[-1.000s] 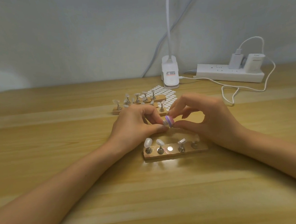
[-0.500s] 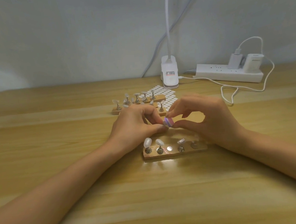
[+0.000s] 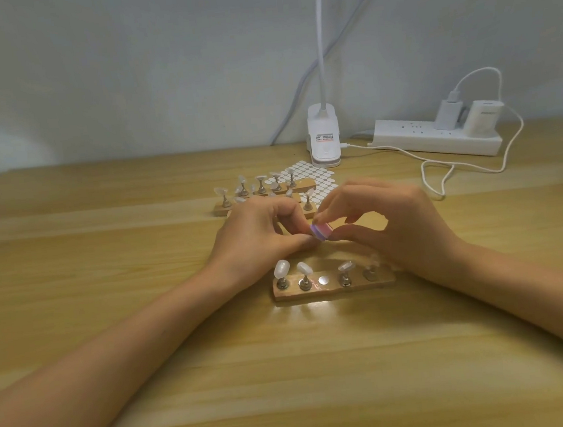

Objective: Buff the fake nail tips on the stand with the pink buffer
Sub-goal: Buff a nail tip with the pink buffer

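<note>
Head view: the right hand (image 3: 402,229) pinches the pink buffer (image 3: 322,231) between thumb and forefinger, just beyond the wooden stand (image 3: 332,288) and apart from the nail tips (image 3: 282,269) standing on its pegs. The left hand (image 3: 258,239) is curled, thumb and forefinger meeting at the buffer's left face; whether they pinch anything is hidden.

Soft overhead light throws white glare on the worktop (image 3: 303,311) just before the wooden stand (image 3: 332,289), shadows are faint, and the wide lens bends the edges.
</note>
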